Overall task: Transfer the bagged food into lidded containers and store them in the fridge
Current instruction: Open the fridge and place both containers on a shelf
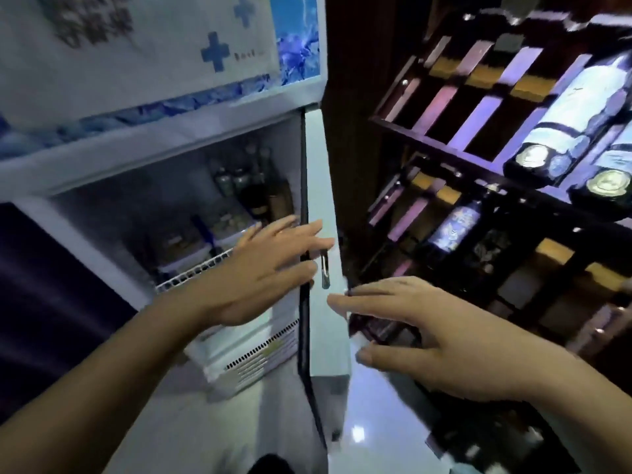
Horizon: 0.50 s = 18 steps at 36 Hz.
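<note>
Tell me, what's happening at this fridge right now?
A person stands at a fridge whose door is open, edge-on to the camera. The left hand has straight fingers against the door's edge, and the right hand reaches flat toward its outer face. Lidded containers already sit on the wire shelf inside, with bottles behind them.

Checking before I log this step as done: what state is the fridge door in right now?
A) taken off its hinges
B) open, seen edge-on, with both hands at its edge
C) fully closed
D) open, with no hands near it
B: the fridge door stands open edge-on, containers visible on the shelf inside, the left hand and right hand at its edge.
</note>
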Each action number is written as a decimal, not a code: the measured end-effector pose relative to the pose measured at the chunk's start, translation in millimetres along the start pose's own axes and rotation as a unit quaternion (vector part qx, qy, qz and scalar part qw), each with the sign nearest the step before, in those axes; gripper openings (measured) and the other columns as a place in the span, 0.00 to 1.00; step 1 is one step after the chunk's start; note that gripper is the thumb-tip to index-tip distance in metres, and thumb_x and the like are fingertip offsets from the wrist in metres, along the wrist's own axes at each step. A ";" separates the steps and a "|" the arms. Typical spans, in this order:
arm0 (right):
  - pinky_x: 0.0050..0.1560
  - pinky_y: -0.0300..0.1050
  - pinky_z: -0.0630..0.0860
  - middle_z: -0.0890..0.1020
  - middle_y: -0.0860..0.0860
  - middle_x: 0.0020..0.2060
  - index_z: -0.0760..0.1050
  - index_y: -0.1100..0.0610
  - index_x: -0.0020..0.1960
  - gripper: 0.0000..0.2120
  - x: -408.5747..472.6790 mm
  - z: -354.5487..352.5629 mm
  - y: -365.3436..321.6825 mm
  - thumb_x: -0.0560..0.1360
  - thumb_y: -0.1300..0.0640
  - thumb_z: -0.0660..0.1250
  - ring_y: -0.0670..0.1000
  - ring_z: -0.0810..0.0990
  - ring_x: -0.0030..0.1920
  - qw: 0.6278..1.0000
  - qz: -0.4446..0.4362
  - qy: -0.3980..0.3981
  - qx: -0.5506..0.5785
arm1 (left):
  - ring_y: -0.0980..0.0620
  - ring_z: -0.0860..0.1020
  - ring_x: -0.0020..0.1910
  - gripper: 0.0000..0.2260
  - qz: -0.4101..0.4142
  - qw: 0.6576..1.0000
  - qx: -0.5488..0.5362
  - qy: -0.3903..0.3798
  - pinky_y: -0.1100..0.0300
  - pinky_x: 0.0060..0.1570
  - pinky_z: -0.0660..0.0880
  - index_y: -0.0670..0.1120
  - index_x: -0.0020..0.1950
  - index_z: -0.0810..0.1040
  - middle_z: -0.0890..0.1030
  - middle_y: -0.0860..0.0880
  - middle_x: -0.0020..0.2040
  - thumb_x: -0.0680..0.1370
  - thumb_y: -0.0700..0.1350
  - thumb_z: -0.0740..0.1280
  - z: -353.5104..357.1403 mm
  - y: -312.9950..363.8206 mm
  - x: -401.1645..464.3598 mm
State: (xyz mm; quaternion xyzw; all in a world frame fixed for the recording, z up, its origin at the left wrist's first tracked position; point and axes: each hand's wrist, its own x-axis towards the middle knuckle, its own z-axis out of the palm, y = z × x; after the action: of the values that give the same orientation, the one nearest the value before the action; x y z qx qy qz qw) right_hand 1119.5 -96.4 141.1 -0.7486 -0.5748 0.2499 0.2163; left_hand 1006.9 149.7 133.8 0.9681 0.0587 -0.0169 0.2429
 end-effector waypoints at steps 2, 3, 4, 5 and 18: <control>0.70 0.38 0.60 0.52 0.24 0.73 0.55 0.20 0.70 0.27 30.2 8.2 -3.2 0.75 0.32 0.63 0.31 0.48 0.75 0.997 -0.046 -0.050 0.031 | 0.65 0.41 0.79 0.22 -0.028 0.999 0.016 -0.007 0.46 0.78 0.40 0.79 0.69 0.57 0.50 0.70 0.79 0.75 0.71 0.44 -10.7 -14.9 -22.8; 0.73 0.43 0.56 0.48 0.25 0.75 0.54 0.21 0.70 0.28 44.9 13.9 -3.5 0.75 0.33 0.64 0.32 0.45 0.76 0.996 -0.062 -0.047 0.038 | 0.66 0.40 0.78 0.23 -0.043 0.999 0.027 -0.010 0.46 0.78 0.39 0.79 0.69 0.55 0.48 0.71 0.79 0.74 0.73 0.43 -15.1 -21.4 -31.9; 0.75 0.47 0.55 0.47 0.27 0.76 0.53 0.22 0.72 0.30 62.0 21.2 -3.8 0.76 0.33 0.64 0.33 0.44 0.76 0.996 -0.078 -0.032 0.040 | 0.67 0.39 0.78 0.24 -0.059 0.998 0.037 -0.010 0.46 0.78 0.39 0.79 0.71 0.54 0.47 0.72 0.78 0.74 0.74 0.43 -20.1 -30.2 -41.7; 0.77 0.50 0.55 0.47 0.28 0.76 0.52 0.24 0.73 0.31 79.3 28.3 -3.8 0.76 0.34 0.65 0.35 0.44 0.77 0.996 -0.085 -0.010 0.037 | 0.66 0.39 0.78 0.26 -0.073 0.996 0.046 -0.008 0.46 0.78 0.39 0.78 0.72 0.52 0.46 0.72 0.78 0.74 0.75 0.42 -24.6 -39.2 -50.3; 0.78 0.64 0.45 0.31 0.39 0.77 0.36 0.38 0.79 0.42 274.5 87.4 -30.0 0.77 0.32 0.59 0.48 0.31 0.78 0.990 -0.029 0.018 -0.138 | 0.51 0.31 0.79 0.38 -0.220 0.947 0.203 0.116 0.43 0.77 0.35 0.58 0.81 0.38 0.33 0.55 0.81 0.78 0.68 0.54 -47.6 -141.7 -110.4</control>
State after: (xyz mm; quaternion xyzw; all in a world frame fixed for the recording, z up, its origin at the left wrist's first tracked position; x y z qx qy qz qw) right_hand 1101.4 180.0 56.6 -0.7585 -0.6216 0.1480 0.1280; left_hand 880.2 284.6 116.1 0.9551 0.2938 0.0308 0.0231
